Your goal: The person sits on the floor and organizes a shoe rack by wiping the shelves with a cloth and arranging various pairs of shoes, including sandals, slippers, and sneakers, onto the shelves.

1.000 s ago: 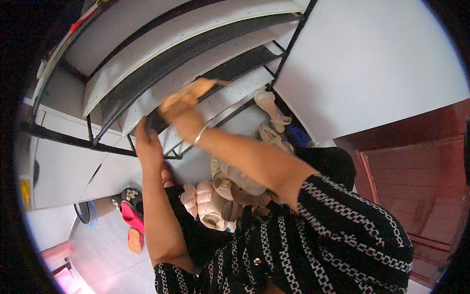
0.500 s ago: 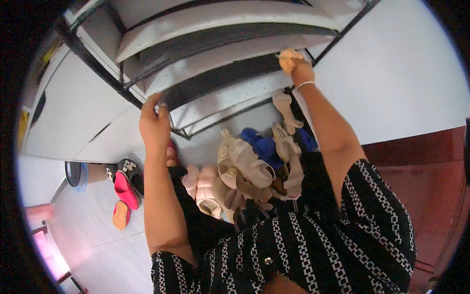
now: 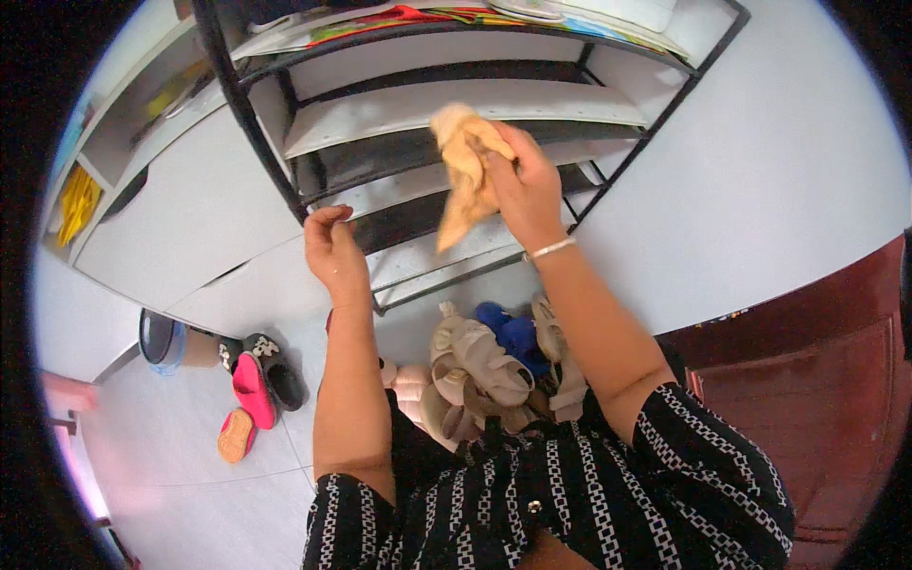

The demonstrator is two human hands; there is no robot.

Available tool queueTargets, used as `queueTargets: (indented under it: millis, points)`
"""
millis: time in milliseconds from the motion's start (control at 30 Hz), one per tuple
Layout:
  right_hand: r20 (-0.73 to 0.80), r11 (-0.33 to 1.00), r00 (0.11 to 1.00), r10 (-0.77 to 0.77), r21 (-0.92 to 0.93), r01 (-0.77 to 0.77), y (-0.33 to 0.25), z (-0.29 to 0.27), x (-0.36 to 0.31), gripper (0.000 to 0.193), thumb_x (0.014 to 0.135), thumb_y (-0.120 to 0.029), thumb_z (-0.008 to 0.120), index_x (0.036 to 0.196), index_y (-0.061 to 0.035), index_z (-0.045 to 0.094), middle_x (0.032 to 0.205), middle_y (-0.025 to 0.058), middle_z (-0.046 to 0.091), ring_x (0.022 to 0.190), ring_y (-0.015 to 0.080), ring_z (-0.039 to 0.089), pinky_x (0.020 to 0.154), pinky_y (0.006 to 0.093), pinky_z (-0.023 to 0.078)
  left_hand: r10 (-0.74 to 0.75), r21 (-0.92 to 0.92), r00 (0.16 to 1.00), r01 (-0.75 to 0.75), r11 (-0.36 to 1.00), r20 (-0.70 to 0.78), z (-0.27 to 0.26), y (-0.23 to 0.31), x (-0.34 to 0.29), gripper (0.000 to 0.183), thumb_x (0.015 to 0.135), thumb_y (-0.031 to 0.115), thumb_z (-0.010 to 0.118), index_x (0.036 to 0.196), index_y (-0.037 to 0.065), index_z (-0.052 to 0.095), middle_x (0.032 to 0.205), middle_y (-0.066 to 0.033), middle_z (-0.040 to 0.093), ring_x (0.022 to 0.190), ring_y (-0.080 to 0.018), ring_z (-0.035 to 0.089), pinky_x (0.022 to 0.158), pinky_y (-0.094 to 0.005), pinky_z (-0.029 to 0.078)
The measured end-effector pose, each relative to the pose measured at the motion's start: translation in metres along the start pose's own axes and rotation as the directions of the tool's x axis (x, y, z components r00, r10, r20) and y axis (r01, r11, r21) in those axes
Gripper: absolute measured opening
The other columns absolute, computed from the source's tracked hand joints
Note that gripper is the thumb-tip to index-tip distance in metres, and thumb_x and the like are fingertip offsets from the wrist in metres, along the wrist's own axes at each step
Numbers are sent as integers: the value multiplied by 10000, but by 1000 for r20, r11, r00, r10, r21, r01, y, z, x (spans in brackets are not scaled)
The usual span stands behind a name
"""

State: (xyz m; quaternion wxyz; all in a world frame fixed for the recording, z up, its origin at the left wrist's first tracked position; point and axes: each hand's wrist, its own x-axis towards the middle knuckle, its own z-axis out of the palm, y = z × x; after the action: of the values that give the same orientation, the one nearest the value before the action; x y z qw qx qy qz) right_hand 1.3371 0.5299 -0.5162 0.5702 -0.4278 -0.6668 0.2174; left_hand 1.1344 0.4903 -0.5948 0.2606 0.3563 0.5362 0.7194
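Note:
My right hand (image 3: pixel 527 188) grips a crumpled pale orange cloth (image 3: pixel 465 166), which hangs down in front of the shoe rack's middle shelves. The rack (image 3: pixel 465 106) has a black frame and white and dark shelf surfaces. At its lower left front corner is my left hand (image 3: pixel 334 249), fingers loosely bent and apart, with nothing visible in it. I cannot tell whether its fingertips touch the rack. Below, a pile of beige shoes (image 3: pixel 484 359) lies on the floor between my forearms, with blue shoes (image 3: pixel 513 332) among them.
Pink shoes (image 3: pixel 251 389) and dark clogs (image 3: pixel 282 372) lie on the floor to the left, near a bin (image 3: pixel 163 339). White drawers (image 3: pixel 180 195) adjoin the rack. Flat colourful packets (image 3: pixel 418 17) cover its upper shelf. A reddish-brown door (image 3: pixel 807 408) stands at the right.
My right hand has drawn the cloth leftward, away from the rack's right side, and the cloth now hangs loose. My left hand is slightly lower and further right, and the view has shifted upward.

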Motion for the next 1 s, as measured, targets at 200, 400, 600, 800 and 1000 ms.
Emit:
queueTargets:
  millis: [200,400,600,800,1000]
  points:
    - [488,784,794,-362,-301,542,-23,84,25,150,786,-247,516,868,-166,613,797,104,599,761,291,582,707,401,451,27,-57,1000,-27,998,0,-1,12,-4,287,815,-7,388,1074,-41,508,1006,-104,582,953,-192,555,800,-290,451]
    - [546,824,716,-435,-78,561,-40,102,25,231,768,-300,558,903,-114,581,838,108,592,800,310,572,705,404,452,-4,-217,1000,5,976,6,-6,20,-2,313,821,-41,341,1068,-25,531,947,-87,597,882,-160,564,778,-262,457]
    - [570,659,784,-247,-494,567,-26,12,34,254,762,-124,481,991,-111,590,936,132,599,898,301,575,784,414,457,-61,-138,998,64,988,19,-14,21,0,242,812,-27,355,947,-18,556,884,-101,611,843,-171,590,729,-251,469]
    - [373,879,835,-404,-94,467,-64,127,-4,342,690,-25,499,1028,-33,554,1056,155,555,1028,320,512,896,407,398,10,-117,995,-22,993,-96,-25,21,8,202,788,-47,353,824,-3,547,710,-42,559,628,-92,495,605,-226,439]
    - [411,780,755,-511,-147,608,-48,87,14,321,656,-18,580,965,-99,610,1021,105,571,946,285,554,862,376,430,-75,-227,995,57,972,-70,-27,16,12,200,785,-44,355,813,5,548,709,-51,568,662,-108,534,630,-224,449]
